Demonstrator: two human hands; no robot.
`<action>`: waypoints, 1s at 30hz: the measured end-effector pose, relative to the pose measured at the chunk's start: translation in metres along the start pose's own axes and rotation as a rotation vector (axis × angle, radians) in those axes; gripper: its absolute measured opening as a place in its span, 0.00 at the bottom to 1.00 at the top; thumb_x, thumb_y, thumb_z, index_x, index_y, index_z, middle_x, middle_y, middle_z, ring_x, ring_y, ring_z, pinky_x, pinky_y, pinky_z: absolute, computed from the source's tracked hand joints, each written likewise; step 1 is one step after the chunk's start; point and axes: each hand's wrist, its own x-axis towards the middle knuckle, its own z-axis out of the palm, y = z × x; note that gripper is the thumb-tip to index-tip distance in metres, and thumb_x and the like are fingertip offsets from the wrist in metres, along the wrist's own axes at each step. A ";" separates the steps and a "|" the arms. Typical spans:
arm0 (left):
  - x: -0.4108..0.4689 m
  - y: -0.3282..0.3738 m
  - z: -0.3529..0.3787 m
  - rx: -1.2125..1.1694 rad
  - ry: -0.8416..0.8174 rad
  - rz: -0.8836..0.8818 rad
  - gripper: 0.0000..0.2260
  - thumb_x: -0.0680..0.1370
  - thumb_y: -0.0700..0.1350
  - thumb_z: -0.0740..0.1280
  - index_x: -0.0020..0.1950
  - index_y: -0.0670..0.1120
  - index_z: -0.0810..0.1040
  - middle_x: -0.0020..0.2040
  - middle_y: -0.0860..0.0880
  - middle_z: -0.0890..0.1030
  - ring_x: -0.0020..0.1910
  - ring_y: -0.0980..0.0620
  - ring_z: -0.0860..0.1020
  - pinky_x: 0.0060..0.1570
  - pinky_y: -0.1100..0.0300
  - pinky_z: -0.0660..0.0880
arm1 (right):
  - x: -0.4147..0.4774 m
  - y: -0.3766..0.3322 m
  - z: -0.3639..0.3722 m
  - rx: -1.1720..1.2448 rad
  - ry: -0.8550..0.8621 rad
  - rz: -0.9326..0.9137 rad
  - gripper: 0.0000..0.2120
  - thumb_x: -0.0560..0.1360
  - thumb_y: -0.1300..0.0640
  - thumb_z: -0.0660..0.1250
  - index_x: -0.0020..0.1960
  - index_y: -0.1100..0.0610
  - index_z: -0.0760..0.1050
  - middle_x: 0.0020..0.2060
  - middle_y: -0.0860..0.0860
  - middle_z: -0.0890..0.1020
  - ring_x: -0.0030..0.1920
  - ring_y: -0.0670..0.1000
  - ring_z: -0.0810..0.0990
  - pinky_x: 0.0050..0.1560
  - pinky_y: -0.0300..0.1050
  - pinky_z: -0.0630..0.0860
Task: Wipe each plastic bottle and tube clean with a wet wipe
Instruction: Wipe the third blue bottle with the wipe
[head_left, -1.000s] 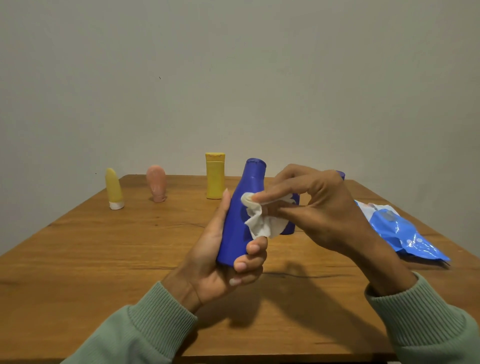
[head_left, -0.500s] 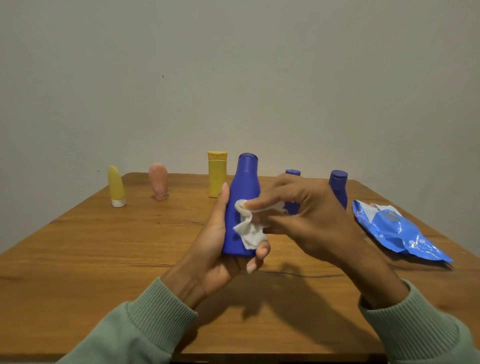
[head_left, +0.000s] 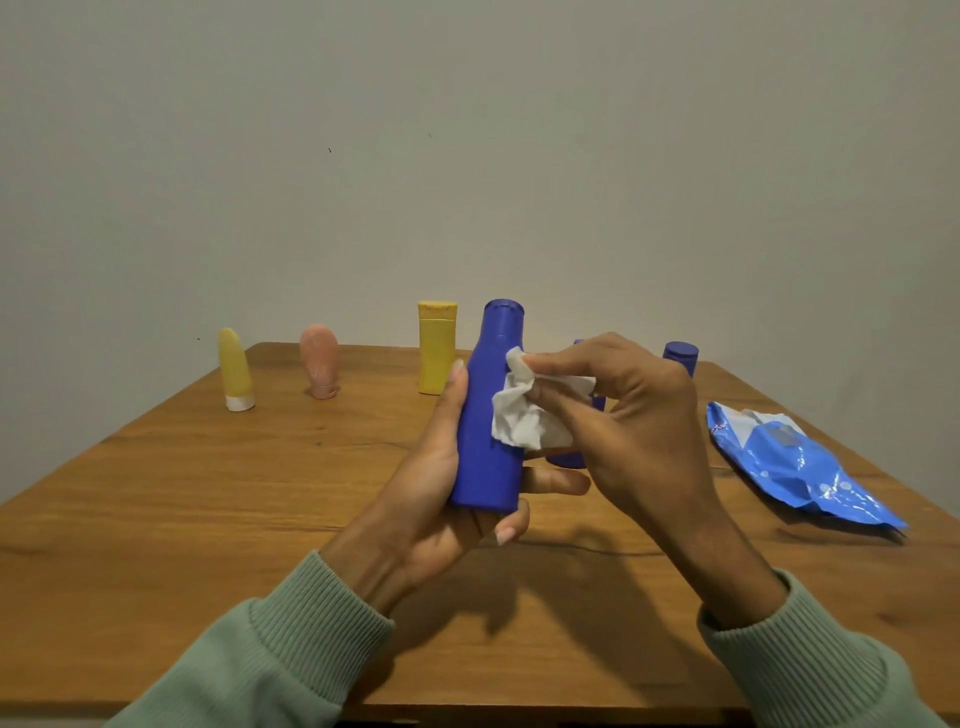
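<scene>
My left hand (head_left: 441, 493) grips a tall blue bottle (head_left: 485, 441) upright above the middle of the wooden table (head_left: 208, 493). My right hand (head_left: 623, 415) pinches a crumpled white wet wipe (head_left: 524, 415) and presses it against the bottle's right side, just below the neck. At the back stand a yellow tube (head_left: 235, 371), a pink tube (head_left: 319, 361) and a yellow bottle (head_left: 437, 347). Two smaller blue bottles stand behind my right hand: one (head_left: 680, 356) shows its cap, the other (head_left: 569, 460) is mostly hidden.
A blue wet wipe pack (head_left: 795, 465) lies on the table's right side, near the edge. A plain grey wall rises right behind the table's far edge. The table's front edge runs just under my sleeves.
The blue bottle went from tilted to upright in my left hand. My right hand slid the wipe down the bottle's side, then back up toward the neck.
</scene>
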 end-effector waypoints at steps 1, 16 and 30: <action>0.001 0.000 -0.001 -0.008 0.020 0.005 0.24 0.80 0.64 0.50 0.57 0.51 0.79 0.40 0.46 0.84 0.31 0.48 0.81 0.19 0.62 0.69 | -0.001 -0.001 0.000 0.049 -0.033 0.028 0.10 0.70 0.57 0.72 0.50 0.50 0.80 0.43 0.45 0.80 0.46 0.42 0.79 0.38 0.31 0.76; 0.010 0.006 -0.012 -0.054 0.111 0.055 0.33 0.77 0.68 0.49 0.50 0.43 0.81 0.39 0.43 0.84 0.37 0.49 0.84 0.34 0.57 0.80 | -0.001 -0.008 -0.004 0.036 -0.384 -0.017 0.09 0.68 0.57 0.72 0.49 0.52 0.82 0.47 0.44 0.82 0.59 0.39 0.74 0.54 0.38 0.76; 0.008 -0.005 -0.012 0.124 0.116 -0.045 0.39 0.70 0.74 0.48 0.44 0.43 0.81 0.30 0.46 0.79 0.29 0.52 0.80 0.31 0.60 0.78 | -0.008 -0.012 0.007 -0.129 -0.412 -0.091 0.09 0.70 0.58 0.72 0.49 0.52 0.82 0.43 0.43 0.79 0.45 0.41 0.78 0.46 0.35 0.77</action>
